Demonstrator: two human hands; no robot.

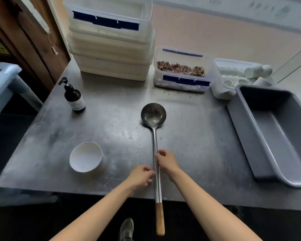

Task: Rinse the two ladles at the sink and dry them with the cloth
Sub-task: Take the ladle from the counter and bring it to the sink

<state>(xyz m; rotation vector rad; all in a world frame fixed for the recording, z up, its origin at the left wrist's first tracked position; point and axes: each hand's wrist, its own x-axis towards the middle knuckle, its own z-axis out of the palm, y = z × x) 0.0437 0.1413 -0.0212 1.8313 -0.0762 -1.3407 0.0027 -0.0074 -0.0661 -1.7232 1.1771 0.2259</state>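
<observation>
Holding: I have one long ladle (156, 153) lying flat on the steel table (42, 153), both my hands on its metal shaft at lower centre of the frame.
Right hand (167, 160): my fingers are curled over the shaft and pinch it, a little above the left hand in the frame.
Left hand (141, 176): my fingertips and thumb close on the shaft from its left side, just below the right hand.
Ladle position: its bowl faces up at the centre of the frame, well beyond my hands; the wooden handle end sticks out past the near table edge at bottom centre.
Writing: the dark pump bottle (74, 98) at left of centre has a pale label, but the print is too blurred for me to read. The blue strips on the clear boxes show no lettering that I can make out.
Nearby: a white bowl (85, 157) sits left of my hands, apart from the ladle; a grey tub (274, 134) fills the right side; stacked clear boxes (111, 40) stand at upper centre, and a box of brown dried pieces (181, 70) beside them.
</observation>
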